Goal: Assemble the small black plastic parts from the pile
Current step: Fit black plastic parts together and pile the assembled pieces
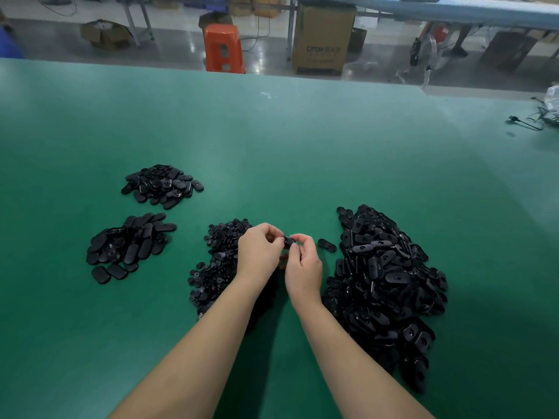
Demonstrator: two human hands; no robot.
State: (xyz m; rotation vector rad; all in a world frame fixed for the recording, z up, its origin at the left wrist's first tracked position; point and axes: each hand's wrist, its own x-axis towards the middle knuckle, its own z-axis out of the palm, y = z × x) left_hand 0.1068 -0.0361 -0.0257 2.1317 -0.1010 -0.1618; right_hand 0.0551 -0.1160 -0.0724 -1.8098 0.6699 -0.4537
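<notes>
Both hands mid-frame, pinching one black part (289, 241) between them, joining step in hand.

Near to far: forearms come up from the bottom edge; left hand (260, 252) and right hand (304, 263) have fingers curled on the part, held just above the table (272, 140). Whether it's one piece or two already mated, can't tell, too small. Big pile (384, 285) of oval shells lies right of the hands, small-piece pile (217, 267) under and left of the left wrist, a loose shell (327, 245) just right of the right fingers. Two heaps further left, lower heap (127, 246) and upper heap (161, 186), likely finished units. Next probably: press halves till seated, drop on a left heap, grab a fresh shell. Stool (223, 48) and box (323, 37) on the floor, top of frame.
</notes>
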